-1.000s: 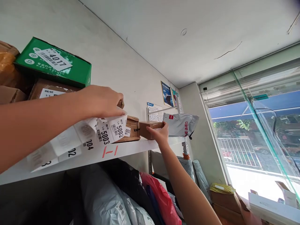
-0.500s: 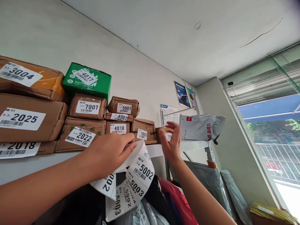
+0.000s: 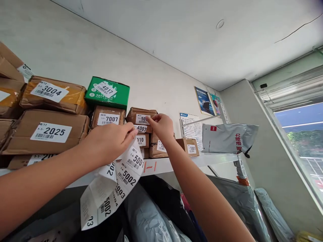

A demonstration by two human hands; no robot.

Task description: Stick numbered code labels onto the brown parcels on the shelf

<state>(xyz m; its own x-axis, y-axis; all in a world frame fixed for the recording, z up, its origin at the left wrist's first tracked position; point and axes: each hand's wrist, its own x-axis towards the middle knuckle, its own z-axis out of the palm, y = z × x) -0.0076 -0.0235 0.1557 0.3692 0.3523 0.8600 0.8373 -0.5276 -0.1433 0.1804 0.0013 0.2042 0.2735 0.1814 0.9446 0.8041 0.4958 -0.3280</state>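
My left hand (image 3: 111, 141) pinches a long curling strip of white number labels (image 3: 126, 178), printed 5001, 5002, 5003 and so on, which hangs below it in front of the shelf edge. Higher and to the right, my right hand (image 3: 161, 126) has thumb and fingers drawn together in front of a small brown box (image 3: 132, 114). Its fingertips cover the right end of that box's label (image 3: 142, 119); whether they touch it or hold anything, I cannot tell. Under this box lies a flat one labelled 4007 (image 3: 141, 128). A box marked 5001 (image 3: 183, 144) stands farther right.
Stacked boxes fill the shelf's left side, among them a brown box labelled 2025 (image 3: 22, 131) and a green box (image 3: 121, 94). A grey mailer bag (image 3: 222, 137) lies at the white shelf's (image 3: 176, 164) right end. Grey and black bags (image 3: 143, 208) sit below.
My right hand has moved left from the far-right box to the upper small box, its spread fingers closing together. The label strip has swung left with my left hand. The view has shifted left.
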